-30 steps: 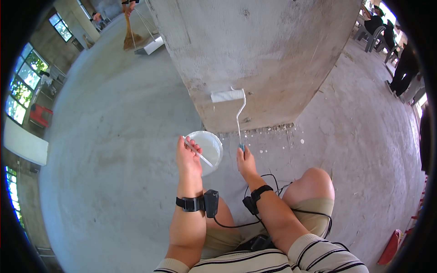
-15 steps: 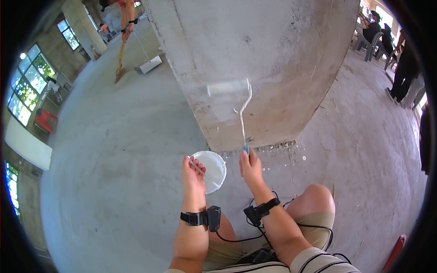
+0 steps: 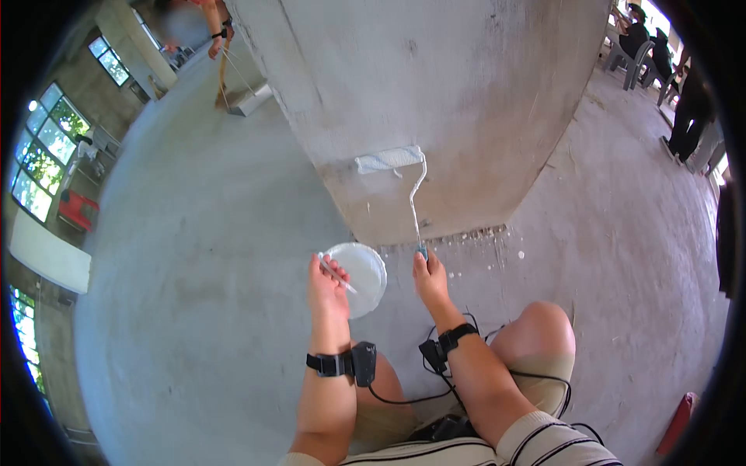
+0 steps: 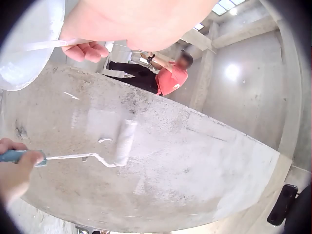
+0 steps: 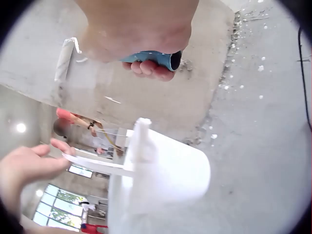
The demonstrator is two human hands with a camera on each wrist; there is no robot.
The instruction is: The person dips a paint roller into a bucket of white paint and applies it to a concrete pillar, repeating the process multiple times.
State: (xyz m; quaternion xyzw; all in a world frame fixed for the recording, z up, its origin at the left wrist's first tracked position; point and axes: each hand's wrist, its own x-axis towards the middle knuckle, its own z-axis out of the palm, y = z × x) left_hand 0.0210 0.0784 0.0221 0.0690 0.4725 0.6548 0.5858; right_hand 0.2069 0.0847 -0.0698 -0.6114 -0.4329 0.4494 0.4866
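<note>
My right hand grips the blue handle of a paint roller. Its white sleeve lies against the lower part of a concrete pillar, and a bent, paint-covered rod joins the two. Fingers of my left hand are curled round the thin white handle of a white bucket. Pale paint shows inside it, close below the pillar's base. In the left wrist view, a whiter painted patch surrounds the roller sleeve.
White paint drops dot the concrete floor along the pillar's base. Black cables run from the wrist cameras across my legs. A person in red holds a broom and dustpan behind the pillar. People and grey chairs are at right.
The roller sleeve has moved up the pillar and then back down, the right hand moving with it. The left hand keeps hold of the bucket handle. Behind, the sweeping person's broom has shifted.
</note>
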